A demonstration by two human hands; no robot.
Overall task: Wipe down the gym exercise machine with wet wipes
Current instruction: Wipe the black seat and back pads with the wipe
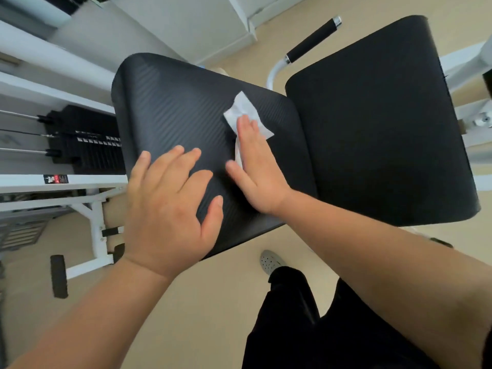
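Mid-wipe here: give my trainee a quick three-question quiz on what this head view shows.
1. True or false: the right hand presses the wet wipe against the ribbed pad with straight fingers.
2. Where is the left hand? A) hanging at the person's side B) spread on the ribbed pad C) holding a second wipe
3. Short answer: which does neither hand touch, the ribbed pad or the smooth pad?
Key: 1 true; 2 B; 3 the smooth pad.
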